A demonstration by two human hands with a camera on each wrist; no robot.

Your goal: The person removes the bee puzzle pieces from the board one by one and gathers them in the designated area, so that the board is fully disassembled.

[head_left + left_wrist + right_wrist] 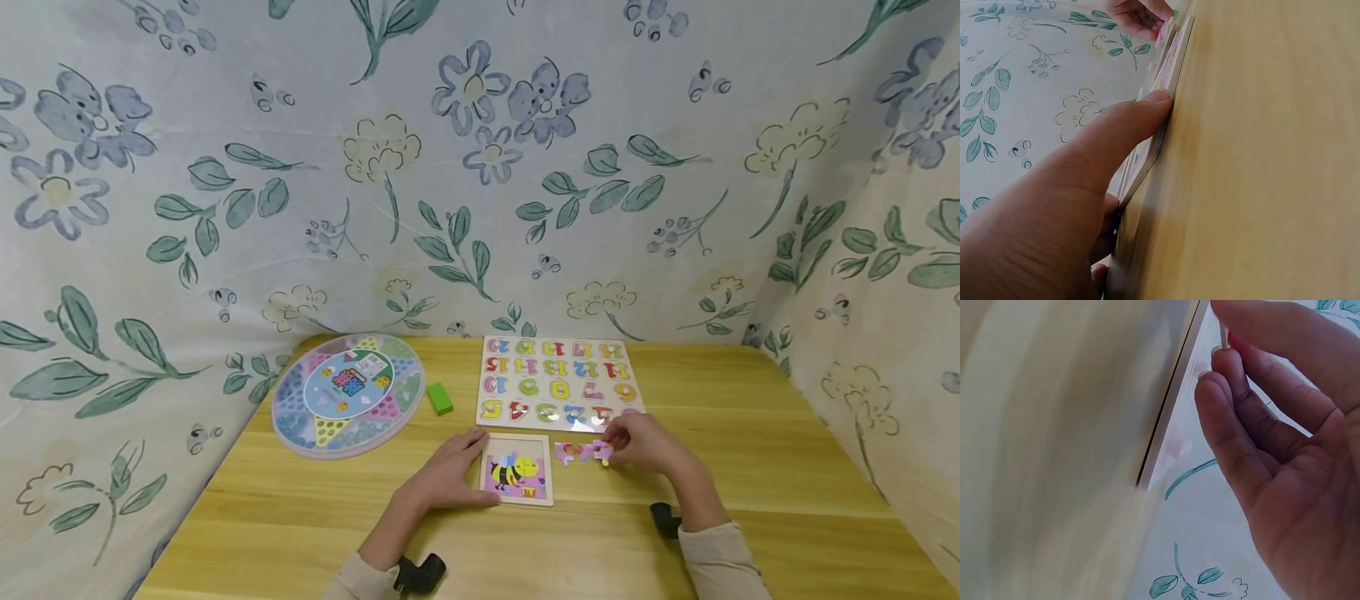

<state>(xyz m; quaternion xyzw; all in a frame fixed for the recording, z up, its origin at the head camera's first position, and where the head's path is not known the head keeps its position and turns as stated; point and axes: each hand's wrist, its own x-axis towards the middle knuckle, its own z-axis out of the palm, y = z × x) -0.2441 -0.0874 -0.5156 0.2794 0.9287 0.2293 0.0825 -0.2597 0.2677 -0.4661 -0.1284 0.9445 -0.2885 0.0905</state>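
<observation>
A small square wooden jigsaw tray point(550, 475) with a bee picture on pink pieces lies on the table in the head view. My left hand point(448, 475) grips its left side, thumb at the near corner and fingers at the far one; the thumb point(1119, 128) on the edge shows in the left wrist view. To the tray's right, my right hand point(647, 443) pinches a pink jigsaw piece point(602, 451) between thumb and fingertips. In the right wrist view only that piece's thin edge point(1224, 334) shows. Another pink piece point(572, 452) is between it and the tray.
Behind the tray lies a white number puzzle board point(557, 384) with colourful numerals. A round Chinese checkers board point(348, 396) sits at the left, with a green block point(439, 398) beside it. Patterned cloth point(465, 167) hangs along the wooden table's point(750, 467) back and sides.
</observation>
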